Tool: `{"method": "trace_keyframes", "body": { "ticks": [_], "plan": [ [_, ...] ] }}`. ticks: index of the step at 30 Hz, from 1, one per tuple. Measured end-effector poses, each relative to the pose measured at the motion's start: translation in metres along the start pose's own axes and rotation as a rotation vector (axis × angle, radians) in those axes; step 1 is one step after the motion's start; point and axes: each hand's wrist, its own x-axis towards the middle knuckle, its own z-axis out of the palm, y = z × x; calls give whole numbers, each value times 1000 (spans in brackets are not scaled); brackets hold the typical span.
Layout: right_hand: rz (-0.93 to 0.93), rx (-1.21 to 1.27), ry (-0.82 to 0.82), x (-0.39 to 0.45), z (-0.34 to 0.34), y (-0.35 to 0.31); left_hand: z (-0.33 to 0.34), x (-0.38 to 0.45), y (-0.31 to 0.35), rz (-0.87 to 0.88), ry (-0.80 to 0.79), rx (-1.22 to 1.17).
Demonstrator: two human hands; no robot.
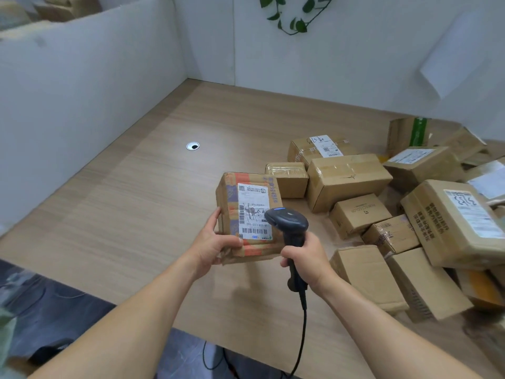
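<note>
Head: parcel [247, 212] gripped in left fingers [214, 218].

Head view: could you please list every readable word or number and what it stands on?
"BT": far box, faint.
"PERFECT COLOR", probably: small box.
Held parcel, its label: too small to read.
Large right box: Chinese print, blurred.
Scanner: none.
</note>
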Motion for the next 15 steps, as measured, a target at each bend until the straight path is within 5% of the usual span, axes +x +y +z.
{"method": "trace_keyframes", "body": {
  "ticks": [15],
  "plan": [
    [-230, -321, -215, -43, 25, -71, -79, -50, 117, 86, -52, 475]
  ]
}}
